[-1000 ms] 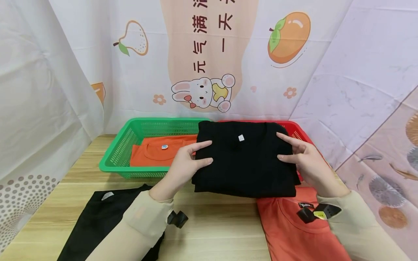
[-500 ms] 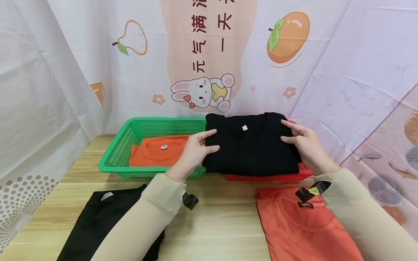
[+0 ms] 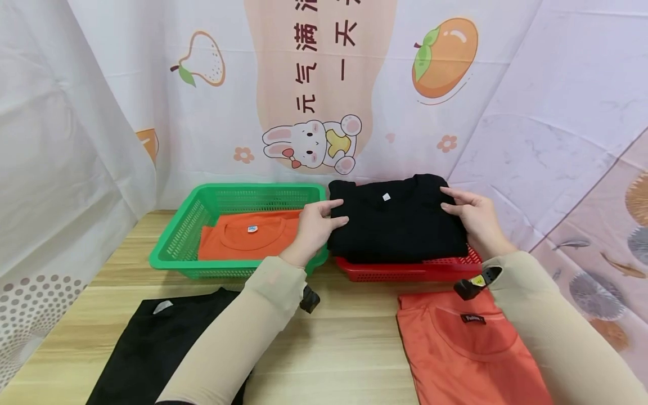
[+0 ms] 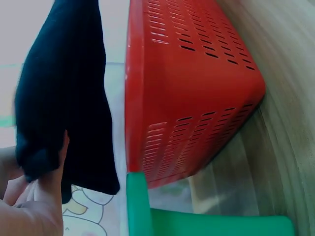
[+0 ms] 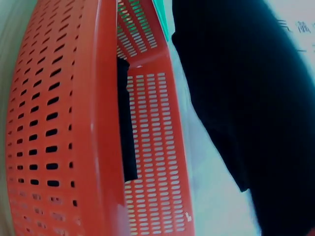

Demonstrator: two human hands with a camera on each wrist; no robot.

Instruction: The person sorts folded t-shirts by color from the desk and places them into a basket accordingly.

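Note:
A folded black T-shirt (image 3: pixel 397 228) with a small white label hangs level above the red basket (image 3: pixel 405 273). My left hand (image 3: pixel 315 229) pinches its left edge between thumb and fingers. On the opposite side my right hand (image 3: pixel 477 220) grips the right edge the same way. The left wrist view shows the black T-shirt (image 4: pixel 74 83) clear of the basket's rim, with a gap between them. Seen from the right wrist, another piece of black cloth (image 5: pixel 127 128) lies inside the red basket. Most of my right hand is out of that view.
Left of the red basket stands a green basket (image 3: pixel 167 257) with a folded orange T-shirt (image 3: pixel 253 236) in it. A second black T-shirt (image 3: pixel 157 343) lies at the table's front left, partly under my left arm. A coral-red T-shirt (image 3: pixel 471 349) lies at front right.
Both hands have carried the black T-shirt away from me and slightly right, until it is over the red basket. In the last half second it has tilted flatter and its near edge has dropped.

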